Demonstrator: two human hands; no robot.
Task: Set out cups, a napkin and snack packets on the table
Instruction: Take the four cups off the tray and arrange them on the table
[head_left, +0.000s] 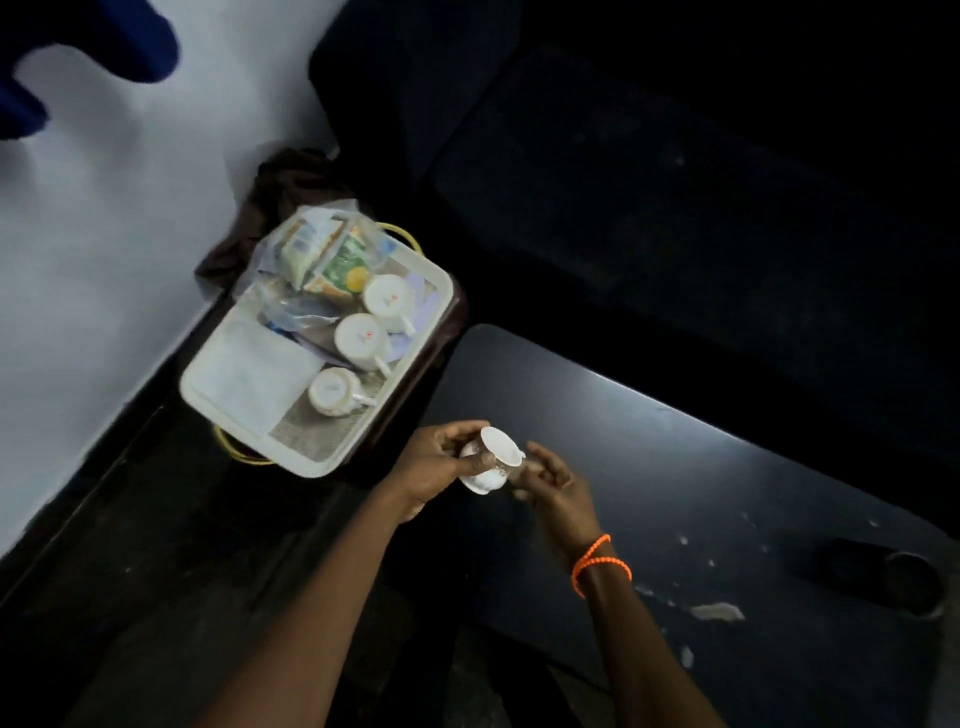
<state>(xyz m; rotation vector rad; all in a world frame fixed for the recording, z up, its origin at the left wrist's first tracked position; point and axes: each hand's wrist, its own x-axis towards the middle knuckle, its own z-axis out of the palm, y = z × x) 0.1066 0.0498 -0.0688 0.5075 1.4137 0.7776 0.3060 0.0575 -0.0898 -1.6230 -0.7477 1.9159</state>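
My left hand (441, 462) grips a small white patterned cup (493, 460), tilted on its side above the near-left corner of the dark table (701, 467). My right hand (553, 480), with an orange band at the wrist, is at the cup's handle side with fingers curled against it. A white tray (415, 358) to the left holds three more white cups (387, 301) (361, 338) (335, 392), all upside down, a white folded napkin (249, 371) and snack packets in clear plastic (322, 254).
The tray rests on a dark stool beside a white wall (104, 234). A brown cloth (280, 197) lies behind the tray. A dark round object (904, 577) sits at the table's right edge. Pale flecks mark the tabletop (717, 610). Dark seating lies beyond.
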